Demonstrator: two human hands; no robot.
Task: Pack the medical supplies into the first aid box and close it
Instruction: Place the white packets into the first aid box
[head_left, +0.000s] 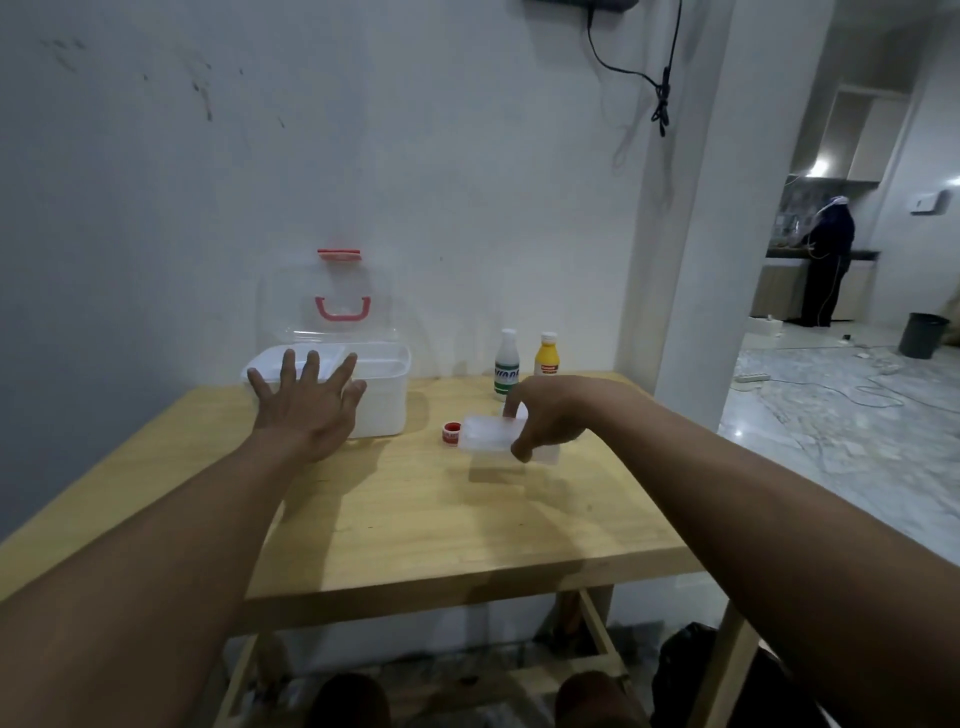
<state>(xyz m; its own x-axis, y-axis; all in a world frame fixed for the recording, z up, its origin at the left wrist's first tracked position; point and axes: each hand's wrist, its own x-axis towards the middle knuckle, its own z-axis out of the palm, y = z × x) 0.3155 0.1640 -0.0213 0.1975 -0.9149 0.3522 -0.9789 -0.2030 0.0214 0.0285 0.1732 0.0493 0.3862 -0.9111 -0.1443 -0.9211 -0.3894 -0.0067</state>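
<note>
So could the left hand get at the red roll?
Probably yes. The left hand is open and empty, and the roll lies uncovered on the table past the box; the case in the right hand hovers beside.

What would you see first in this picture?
The left hand, spread open at the white first aid box with its lid up. Then the right hand, gripping a clear plastic case over the wooden table, beside a small red roll.
</note>
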